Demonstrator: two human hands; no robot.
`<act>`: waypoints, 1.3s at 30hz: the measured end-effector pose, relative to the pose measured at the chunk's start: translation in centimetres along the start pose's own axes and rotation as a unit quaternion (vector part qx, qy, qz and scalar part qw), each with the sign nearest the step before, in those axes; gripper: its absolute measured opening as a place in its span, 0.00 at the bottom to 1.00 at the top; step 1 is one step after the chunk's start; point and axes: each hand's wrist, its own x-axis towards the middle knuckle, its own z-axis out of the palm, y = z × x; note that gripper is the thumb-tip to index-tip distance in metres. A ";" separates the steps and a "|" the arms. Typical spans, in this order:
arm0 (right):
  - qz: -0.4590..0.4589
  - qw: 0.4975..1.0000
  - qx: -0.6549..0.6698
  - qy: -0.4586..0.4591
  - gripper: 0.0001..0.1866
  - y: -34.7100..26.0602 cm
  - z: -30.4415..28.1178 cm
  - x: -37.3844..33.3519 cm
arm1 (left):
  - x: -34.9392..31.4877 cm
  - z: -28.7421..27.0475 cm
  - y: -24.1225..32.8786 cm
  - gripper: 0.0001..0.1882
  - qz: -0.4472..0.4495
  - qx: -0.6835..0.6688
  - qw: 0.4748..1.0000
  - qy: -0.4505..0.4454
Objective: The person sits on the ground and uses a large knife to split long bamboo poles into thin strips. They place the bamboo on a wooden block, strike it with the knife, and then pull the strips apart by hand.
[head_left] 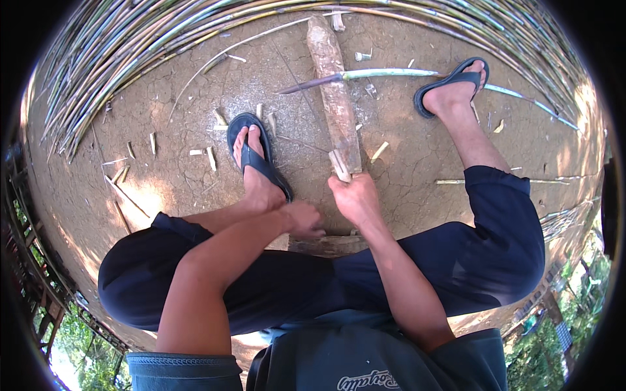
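Note:
My right hand (357, 197) is closed around a short pale wooden piece (340, 165), shaped like a handle, at the near end of a long rough log (334, 85). A thin dark strip (301, 142) runs left from that piece; whether the two are joined, I cannot tell. Across the log lies a green-and-purple cane stalk (385, 73), with my right foot (450, 94) close to its right part. My left hand (304, 219) hangs between my knees, apart from the log. It is blurred, its fingers partly bent, and its palm side is hidden.
Long canes (163, 32) are piled in an arc along the far side. Several short cut pieces (211, 158) lie scattered on the cracked dirt ground (182, 111). My left foot, in a black sandal (264, 166), is left of the log. A low wooden block (329, 245) sits between my legs.

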 end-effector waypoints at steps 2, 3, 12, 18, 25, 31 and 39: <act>0.008 0.999 0.040 -0.012 0.14 0.1 0.1 0.5 | 2.4 3.5 1.5 0.34 0.049 -0.152 0.987 0.026; 0.060 0.997 0.028 -0.041 0.14 -0.3 0.3 0.6 | 4.1 6.4 1.3 0.36 0.078 -0.149 0.980 0.102; 0.017 0.995 0.074 -0.064 0.21 -0.3 -0.4 1.5 | 11.1 7.0 1.7 0.49 0.090 -0.254 0.962 -0.046; 0.014 0.998 0.012 -0.062 0.21 -1.6 0.2 3.8 | 13.1 4.8 1.2 0.50 0.038 -0.190 0.956 -0.220; -0.113 0.992 -0.042 -0.022 0.29 -8.3 -3.5 2.6 | 11.7 2.1 2.4 0.49 0.002 -0.145 0.957 -0.253; -0.347 0.935 0.009 0.069 0.22 -20.1 -8.6 5.3 | 12.3 3.6 3.1 0.42 0.028 -0.080 0.974 -0.210; -0.260 0.965 0.023 -0.040 0.24 -20.8 -12.2 11.5 | 10.9 7.4 3.1 0.55 0.090 -0.146 0.978 -0.117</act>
